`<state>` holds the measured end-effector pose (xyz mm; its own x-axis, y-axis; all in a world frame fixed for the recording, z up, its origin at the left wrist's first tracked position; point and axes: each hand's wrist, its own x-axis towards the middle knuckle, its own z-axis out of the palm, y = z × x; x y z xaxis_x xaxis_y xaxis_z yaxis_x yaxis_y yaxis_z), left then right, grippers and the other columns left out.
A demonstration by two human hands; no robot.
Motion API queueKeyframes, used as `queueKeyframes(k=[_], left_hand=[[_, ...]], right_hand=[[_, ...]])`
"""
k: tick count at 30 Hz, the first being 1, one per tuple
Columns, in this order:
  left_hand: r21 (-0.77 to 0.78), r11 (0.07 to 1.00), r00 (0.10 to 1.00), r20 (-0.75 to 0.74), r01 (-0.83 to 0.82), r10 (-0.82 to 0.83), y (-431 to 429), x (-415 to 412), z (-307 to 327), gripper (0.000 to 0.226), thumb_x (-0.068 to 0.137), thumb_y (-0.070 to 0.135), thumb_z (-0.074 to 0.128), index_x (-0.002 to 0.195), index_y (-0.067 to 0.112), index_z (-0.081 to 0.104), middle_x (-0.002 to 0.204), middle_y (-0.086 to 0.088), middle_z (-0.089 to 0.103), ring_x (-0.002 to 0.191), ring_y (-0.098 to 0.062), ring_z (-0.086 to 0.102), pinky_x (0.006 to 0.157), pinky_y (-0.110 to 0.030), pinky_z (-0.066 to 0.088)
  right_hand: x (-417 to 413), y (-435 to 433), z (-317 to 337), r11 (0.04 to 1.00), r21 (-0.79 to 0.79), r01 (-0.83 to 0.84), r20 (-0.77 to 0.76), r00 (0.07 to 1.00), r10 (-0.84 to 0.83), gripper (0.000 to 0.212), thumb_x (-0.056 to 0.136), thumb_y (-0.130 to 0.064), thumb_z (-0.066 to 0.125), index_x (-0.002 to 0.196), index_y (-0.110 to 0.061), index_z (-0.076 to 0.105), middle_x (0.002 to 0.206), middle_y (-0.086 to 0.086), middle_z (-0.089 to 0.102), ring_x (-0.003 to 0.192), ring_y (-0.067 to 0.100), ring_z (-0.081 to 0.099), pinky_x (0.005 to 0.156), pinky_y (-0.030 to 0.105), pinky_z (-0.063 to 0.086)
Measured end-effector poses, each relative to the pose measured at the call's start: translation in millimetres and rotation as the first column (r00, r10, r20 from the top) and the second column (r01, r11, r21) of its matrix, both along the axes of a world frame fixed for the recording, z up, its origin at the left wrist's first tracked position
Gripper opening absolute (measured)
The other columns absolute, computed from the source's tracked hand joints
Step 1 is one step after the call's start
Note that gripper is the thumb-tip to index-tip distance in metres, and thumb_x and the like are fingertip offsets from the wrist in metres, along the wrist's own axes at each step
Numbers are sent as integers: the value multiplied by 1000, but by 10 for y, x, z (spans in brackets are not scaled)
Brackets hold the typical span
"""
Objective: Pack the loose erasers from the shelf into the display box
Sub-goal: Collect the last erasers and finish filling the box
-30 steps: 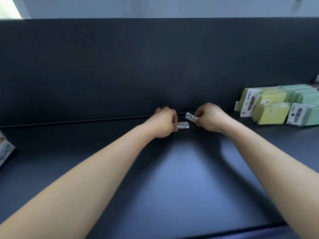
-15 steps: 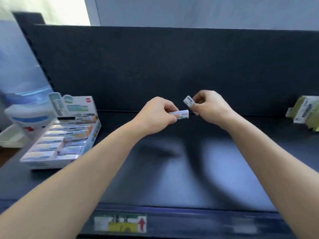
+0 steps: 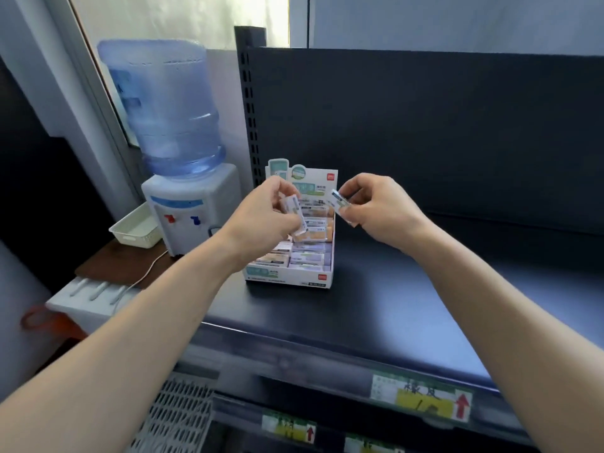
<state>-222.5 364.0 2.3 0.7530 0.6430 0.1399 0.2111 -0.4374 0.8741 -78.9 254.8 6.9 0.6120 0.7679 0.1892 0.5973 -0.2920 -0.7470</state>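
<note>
While both hands hover above a dark shelf [image 3: 408, 289], the left hand [image 3: 261, 220] pinches one wrapped eraser [image 3: 295, 209] and the right hand [image 3: 376, 207] pinches another eraser [image 3: 340, 200]. Just beneath them, toward the shelf's left end, sits the display box [image 3: 294, 277], rows of erasers inside. Further left stands a water dispenser [image 3: 183, 178].

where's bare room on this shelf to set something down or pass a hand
The widest bare patch is the shelf right of the display box, bounded by the back panel and the front lip. A narrower bare strip runs in front of the box. Crowded: the box itself, lined with erasers, with the left hand and right hand close by.
</note>
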Motion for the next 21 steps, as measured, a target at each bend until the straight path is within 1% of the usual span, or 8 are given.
queueKeyframes(k=[2, 4, 5, 7, 9, 13, 17, 21], left_hand=[[-23, 999, 1000, -12, 25, -25, 21, -85, -38, 30, 80, -3, 62, 102, 16, 56, 90, -5, 58, 70, -18, 56, 73, -35, 56], [-37, 998, 999, -13, 46, -47, 19, -129, -85, 22, 80, -2, 66, 92, 15, 58, 91, -11, 59, 69, -20, 60, 71, -35, 59], [-34, 998, 999, -13, 52, -52, 12, -140, -108, 20, 79, -1, 68, 88, 14, 58, 88, -15, 60, 67, -21, 60, 69, -35, 59], [37, 998, 998, -30, 53, -52, 0, -135, -143, 20, 76, 2, 73, 85, 11, 58, 75, -10, 58, 61, -19, 57, 67, -37, 57], [102, 993, 997, -58, 62, -56, -12, -114, -161, 21, 72, 5, 76, 84, 10, 60, 70, -3, 54, 61, -16, 52, 64, -35, 52], [118, 990, 994, -93, 74, -63, -50, -97, -165, 23, 68, 9, 79, 80, 9, 60, 80, -10, 63, 67, -17, 56, 65, -33, 51], [102, 989, 990, -100, 106, -96, -88, -80, -158, 21, 70, 6, 78, 71, 14, 59, 71, 1, 60, 64, -10, 53, 65, -27, 47], [116, 979, 975, -164, 170, -150, -117, -62, -157, 19, 75, 6, 74, 68, 18, 62, 69, 5, 62, 64, -4, 54, 65, -14, 46]], right_hand=[[-62, 57, -36, 1000, -17, -5, -23, 1000, 5, 12, 81, -9, 67, 91, -17, 64, 80, 1, 65, 68, 13, 57, 60, 22, 44], [-102, 89, -49, 999, -41, -22, -38, 999, 20, 13, 79, -8, 70, 88, -16, 64, 81, 1, 65, 69, 13, 59, 67, 26, 50], [-119, 99, -51, 998, -59, -35, -38, 999, 33, 14, 78, -8, 71, 87, -15, 65, 81, 1, 65, 70, 13, 59, 71, 28, 51], [-151, 111, -47, 993, -98, -73, -33, 997, 70, 15, 77, -9, 74, 88, -15, 66, 80, -1, 65, 71, 11, 60, 73, 26, 51], [-166, 121, -41, 986, -128, -109, -24, 994, 107, 15, 77, -10, 75, 87, -16, 66, 78, -4, 65, 70, 9, 59, 70, 22, 49], [-163, 152, -29, 972, -167, -167, -24, 986, 166, 15, 77, -8, 75, 85, -17, 65, 75, -5, 63, 69, 10, 58, 68, 23, 49], [-151, 149, -27, 956, -209, -203, -16, 979, 204, 16, 76, -9, 76, 84, -17, 65, 70, -8, 59, 63, 6, 54, 59, 17, 42], [-108, 127, -27, 945, -225, -236, -23, 971, 237, 16, 76, -9, 76, 81, -18, 63, 68, -8, 58, 62, 6, 53, 59, 17, 42]])
